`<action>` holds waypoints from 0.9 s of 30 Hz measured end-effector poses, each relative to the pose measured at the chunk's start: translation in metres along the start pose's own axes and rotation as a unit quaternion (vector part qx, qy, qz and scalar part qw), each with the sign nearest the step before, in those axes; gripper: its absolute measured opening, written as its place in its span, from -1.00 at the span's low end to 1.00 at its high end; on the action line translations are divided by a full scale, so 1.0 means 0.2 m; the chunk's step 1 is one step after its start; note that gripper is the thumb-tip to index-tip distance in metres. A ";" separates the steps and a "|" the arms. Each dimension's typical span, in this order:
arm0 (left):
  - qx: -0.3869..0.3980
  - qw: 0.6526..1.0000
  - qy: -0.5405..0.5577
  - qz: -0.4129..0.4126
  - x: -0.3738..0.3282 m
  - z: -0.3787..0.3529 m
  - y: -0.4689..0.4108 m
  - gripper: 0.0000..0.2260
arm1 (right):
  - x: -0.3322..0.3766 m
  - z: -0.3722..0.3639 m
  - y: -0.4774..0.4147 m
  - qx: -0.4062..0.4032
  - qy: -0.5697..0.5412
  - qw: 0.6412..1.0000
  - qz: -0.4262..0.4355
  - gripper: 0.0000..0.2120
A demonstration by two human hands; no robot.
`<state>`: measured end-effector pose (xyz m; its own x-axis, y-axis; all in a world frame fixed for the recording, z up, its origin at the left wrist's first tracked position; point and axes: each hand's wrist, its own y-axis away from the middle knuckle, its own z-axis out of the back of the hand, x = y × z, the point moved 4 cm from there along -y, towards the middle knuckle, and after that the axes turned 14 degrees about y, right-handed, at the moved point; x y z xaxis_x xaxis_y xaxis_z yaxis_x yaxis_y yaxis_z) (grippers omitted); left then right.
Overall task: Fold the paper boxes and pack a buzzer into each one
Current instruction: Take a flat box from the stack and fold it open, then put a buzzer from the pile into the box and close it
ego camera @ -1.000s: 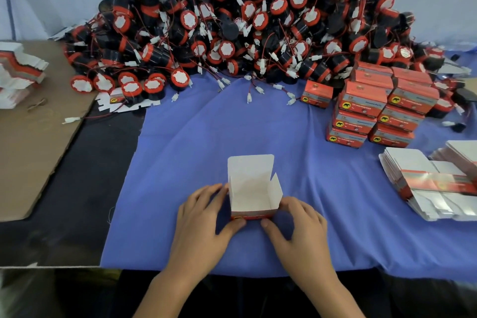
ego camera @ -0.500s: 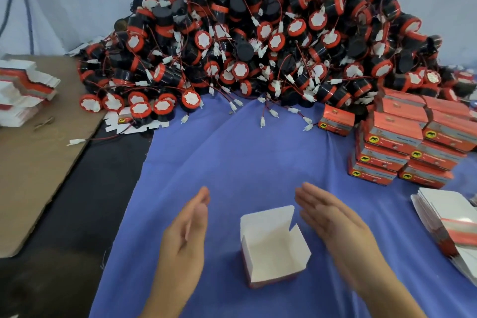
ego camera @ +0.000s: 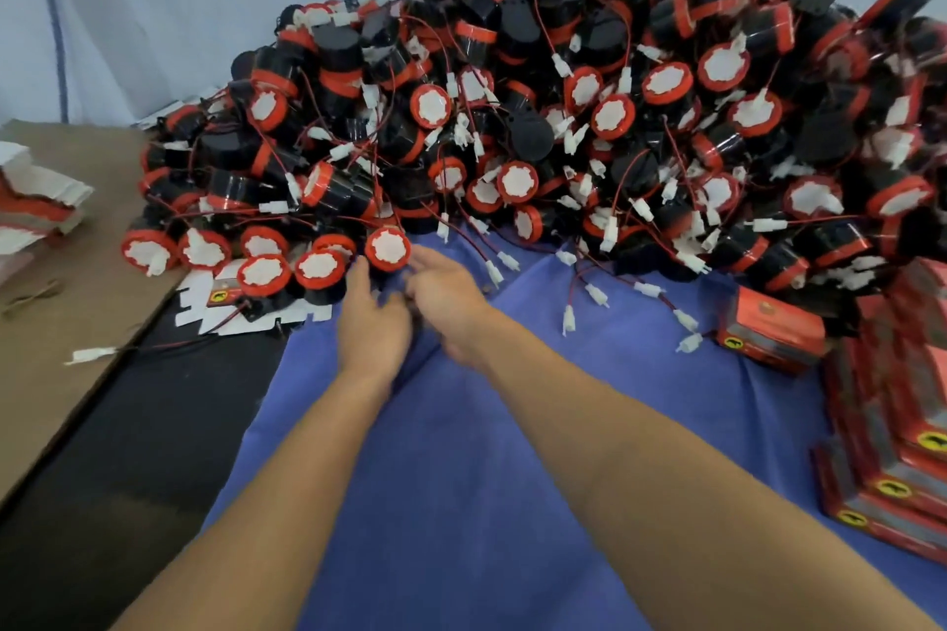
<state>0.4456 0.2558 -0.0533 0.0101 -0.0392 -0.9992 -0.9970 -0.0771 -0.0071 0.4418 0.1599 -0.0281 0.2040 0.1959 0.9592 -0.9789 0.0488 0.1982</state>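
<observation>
A big heap of black buzzers (ego camera: 563, 118) with red rims, white stickers and red wires fills the back of the blue cloth (ego camera: 461, 477). Both my arms stretch forward to the heap's front left edge. My left hand (ego camera: 371, 323) has its fingers extended up beside one red-rimmed buzzer (ego camera: 388, 249). My right hand (ego camera: 451, 302) reaches the same buzzer from the right, fingers spread and touching it. Motion blur hides whether either hand grips it. The open paper box is out of view.
Closed red boxes (ego camera: 891, 430) are stacked at the right, with one more (ego camera: 768, 333) lying by the heap. Flat box blanks (ego camera: 36, 200) rest on a brown cardboard sheet (ego camera: 66, 323) at the left. Another flat blank (ego camera: 225, 307) lies under the nearest buzzers.
Both hands left the open paper box and moved forward to the buzzer heap. The view swung up and forward, so the box dropped out of sight.
</observation>
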 end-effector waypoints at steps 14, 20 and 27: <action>-0.091 0.983 -0.016 -0.158 -0.05 0.03 0.03 -0.53 | -0.04 0.08 0.12 -0.127 0.034 0.987 0.089 -0.59; -0.032 0.983 -0.016 -0.182 -0.25 0.07 0.38 -0.53 | 0.03 0.21 0.55 -0.080 0.018 0.994 0.073 -0.70; 0.128 0.986 0.012 -0.104 -0.46 0.14 1.02 -0.49 | 0.16 0.52 1.14 -0.118 -0.103 0.987 0.022 -0.87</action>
<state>0.2392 0.2706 0.0354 0.2157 -0.0724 -0.9738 -0.9599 0.1674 -0.2251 0.2242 0.0747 0.0692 0.1317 0.0005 0.9913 -0.9526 0.2766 0.1265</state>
